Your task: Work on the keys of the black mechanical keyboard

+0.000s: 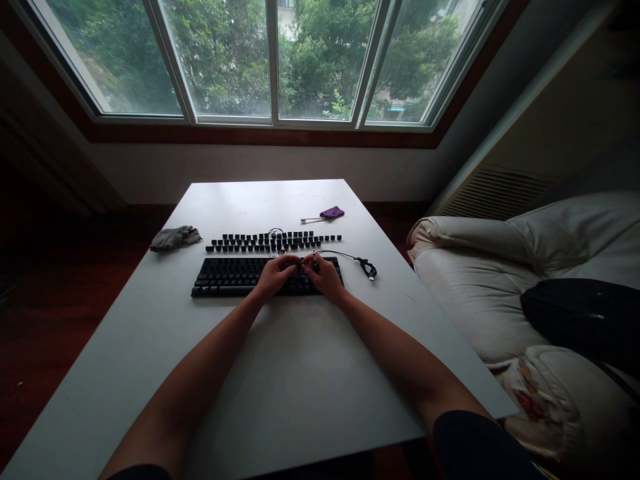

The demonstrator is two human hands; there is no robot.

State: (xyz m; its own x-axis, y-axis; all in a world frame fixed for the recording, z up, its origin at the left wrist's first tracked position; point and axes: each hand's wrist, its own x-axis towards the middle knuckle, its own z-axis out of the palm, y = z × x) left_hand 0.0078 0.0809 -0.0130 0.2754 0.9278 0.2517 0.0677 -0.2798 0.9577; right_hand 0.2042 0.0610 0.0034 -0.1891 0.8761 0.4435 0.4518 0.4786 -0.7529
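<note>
My left hand [275,274] and my right hand [324,275] meet above the right half of a black keyboard [227,275], fingers pinched together. Between the fingertips is a small dark piece that looks like a keycap [299,264], though it is mostly hidden. A thin pale thing [315,254] stands up by my right fingers, too small to name. Just behind the keyboard, loose black keycaps [253,243] lie in uneven rows. From the keyboard's back edge a black cable [367,268] runs right to a tied bundle with a plug.
A crumpled grey cloth [175,238] lies at the left table edge. Toward the back right are a purple pouch or cloth [332,212] and a thin stick [311,219]. All rest on a white table [280,387]. A pale sofa [470,287] with a dark bag [585,317] stands to the right.
</note>
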